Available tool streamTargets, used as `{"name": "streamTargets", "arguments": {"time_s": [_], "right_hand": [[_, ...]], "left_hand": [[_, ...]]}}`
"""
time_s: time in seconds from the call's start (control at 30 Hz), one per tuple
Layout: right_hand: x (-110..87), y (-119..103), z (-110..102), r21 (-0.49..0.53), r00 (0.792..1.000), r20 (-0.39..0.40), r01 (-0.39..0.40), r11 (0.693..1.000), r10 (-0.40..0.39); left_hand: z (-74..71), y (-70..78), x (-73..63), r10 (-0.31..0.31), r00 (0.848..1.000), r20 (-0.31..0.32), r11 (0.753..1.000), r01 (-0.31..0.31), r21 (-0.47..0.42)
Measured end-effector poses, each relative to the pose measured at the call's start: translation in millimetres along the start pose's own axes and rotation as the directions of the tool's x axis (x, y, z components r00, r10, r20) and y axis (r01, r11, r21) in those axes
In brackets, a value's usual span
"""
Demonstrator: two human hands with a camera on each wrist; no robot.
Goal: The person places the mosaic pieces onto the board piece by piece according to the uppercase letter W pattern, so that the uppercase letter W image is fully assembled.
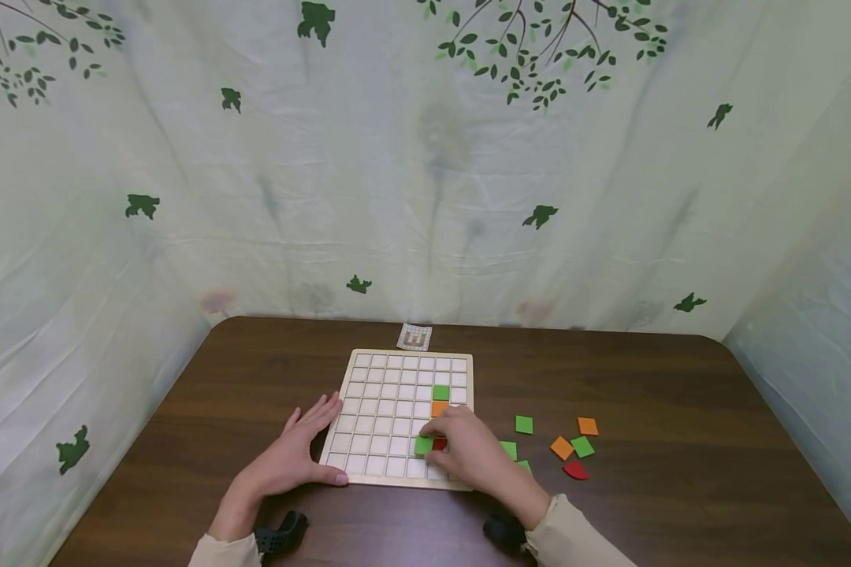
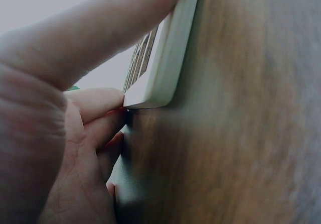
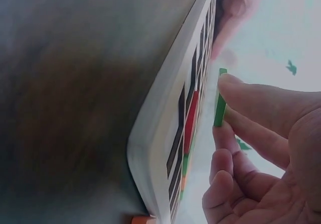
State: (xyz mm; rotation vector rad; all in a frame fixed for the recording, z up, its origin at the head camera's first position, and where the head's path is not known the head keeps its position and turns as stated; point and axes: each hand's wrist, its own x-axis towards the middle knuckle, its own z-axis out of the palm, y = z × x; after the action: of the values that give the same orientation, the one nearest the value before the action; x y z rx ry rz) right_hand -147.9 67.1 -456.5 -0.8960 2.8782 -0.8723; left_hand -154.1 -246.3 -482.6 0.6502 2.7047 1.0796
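A pale board [image 1: 376, 425] with a grid of square cells lies on the table. In the right wrist view, my right hand [image 1: 471, 449] pinches a thin green square tile [image 3: 221, 101] between thumb and fingertips, just above the board's surface. Under that hand a red tile [image 1: 440, 444] sits in the grid, partly hidden. Farther up the same column are an orange tile [image 1: 440, 408] and a green tile [image 1: 440, 392]. My left hand [image 1: 291, 453] rests at the board's left side, fingers extended along the edge and thumb touching the near left corner.
Right of the board lie loose tiles: several green ones [image 1: 524, 424], two orange ones [image 1: 587, 426] and a red piece [image 1: 575, 470] with a curved side. A small patterned card [image 1: 414, 337] lies beyond the board's far edge. A leaf-printed curtain [image 1: 425, 197] hangs behind the table.
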Motion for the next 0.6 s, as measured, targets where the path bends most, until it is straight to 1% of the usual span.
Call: {"name": "streamTargets", "arguments": {"time_s": [0.3, 0.6], "right_hand": [[5.3, -1.1, 3.9, -0.005, 0.999, 0.035, -0.005, 1.000, 0.005], [10.3, 0.3, 6.5, -0.003, 0.999, 0.044, 0.013, 1.000, -0.013]], "left_hand": [[-0.1, 0.1, -0.5, 0.001, 1.000, -0.001, 1.000, -0.001, 0.001], [-0.1, -0.8, 0.2, -0.004, 1.000, 0.004, 1.000, 0.004, 0.001]]}}
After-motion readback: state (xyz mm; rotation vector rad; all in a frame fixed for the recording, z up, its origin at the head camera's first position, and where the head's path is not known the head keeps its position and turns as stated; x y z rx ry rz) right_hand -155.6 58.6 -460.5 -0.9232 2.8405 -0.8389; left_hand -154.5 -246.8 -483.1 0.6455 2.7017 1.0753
